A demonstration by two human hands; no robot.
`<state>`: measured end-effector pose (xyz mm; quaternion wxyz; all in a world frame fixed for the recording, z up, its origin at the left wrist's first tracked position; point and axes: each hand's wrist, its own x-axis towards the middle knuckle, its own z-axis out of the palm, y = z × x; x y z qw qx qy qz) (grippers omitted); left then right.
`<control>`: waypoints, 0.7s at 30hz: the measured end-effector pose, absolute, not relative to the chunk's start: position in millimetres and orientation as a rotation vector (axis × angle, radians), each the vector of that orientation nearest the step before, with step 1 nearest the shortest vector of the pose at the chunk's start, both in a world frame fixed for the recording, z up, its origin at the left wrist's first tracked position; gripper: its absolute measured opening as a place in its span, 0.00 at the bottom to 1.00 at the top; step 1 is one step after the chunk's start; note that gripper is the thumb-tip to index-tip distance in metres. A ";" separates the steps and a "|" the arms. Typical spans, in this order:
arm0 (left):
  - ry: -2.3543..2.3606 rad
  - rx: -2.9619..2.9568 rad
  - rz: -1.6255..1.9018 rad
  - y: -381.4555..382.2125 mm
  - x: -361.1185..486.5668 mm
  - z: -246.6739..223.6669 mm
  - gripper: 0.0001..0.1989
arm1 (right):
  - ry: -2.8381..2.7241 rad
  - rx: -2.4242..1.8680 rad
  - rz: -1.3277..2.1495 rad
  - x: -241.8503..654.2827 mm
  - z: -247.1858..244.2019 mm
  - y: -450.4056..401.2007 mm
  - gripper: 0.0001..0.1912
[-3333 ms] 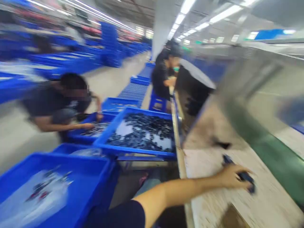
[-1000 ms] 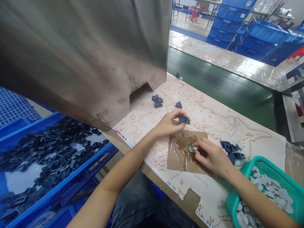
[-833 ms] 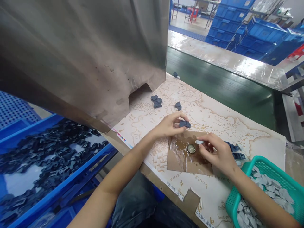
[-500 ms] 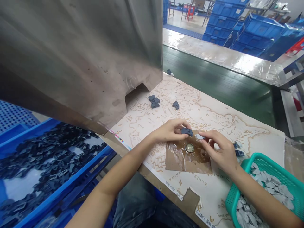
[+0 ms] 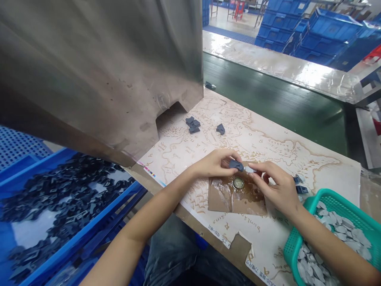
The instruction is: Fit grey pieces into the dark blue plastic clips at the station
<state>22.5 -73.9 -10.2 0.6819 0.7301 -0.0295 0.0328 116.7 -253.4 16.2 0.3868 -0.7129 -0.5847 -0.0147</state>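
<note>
My left hand pinches a dark grey plastic part between thumb and fingers. From the other side my right hand grips a small light grey piece. The tip of that piece meets the right end of the dark part; how deep it sits I cannot tell. Just below both hands lies a brown cardboard pad, wet and shiny, with a small round cap on it. Two dark parts rest just right of my right hand, partly with light pieces.
A green basket of light grey pieces stands at the right. Several dark parts lie on the map-printed sheet. A blue crate of dark parts sits lower left, below a metal panel. Behind runs a green conveyor belt.
The light grey piece has come up against the dark part, closing the gap between them. The dark part has turned slightly in my left hand. The view has shifted a little.
</note>
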 end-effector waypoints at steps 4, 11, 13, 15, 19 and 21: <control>-0.084 1.670 0.095 -74.7 23.4 -13.1 0.09 | -1.498 -1.816 -0.010 117.1 16.6 -253.1 0.07; -0.091 1.822 0.316 -78.1 24.6 -14.8 0.08 | -1.409 -1.886 0.098 119.1 16.2 -254.0 0.05; -0.081 1.870 0.353 -79.9 24.7 -14.9 0.08 | -1.372 -1.898 0.143 120.2 16.0 -254.2 0.05; -0.062 1.872 0.371 -82.1 24.7 -15.1 0.08 | -1.330 -1.896 0.187 121.3 15.9 -254.3 0.06; -0.043 1.876 0.461 -85.3 23.4 -14.8 0.08 | -1.259 -1.860 0.247 122.8 16.0 -255.0 0.07; -0.073 1.895 0.483 -85.5 22.5 -13.8 0.08 | -1.252 -1.835 0.281 123.8 16.0 -255.6 0.07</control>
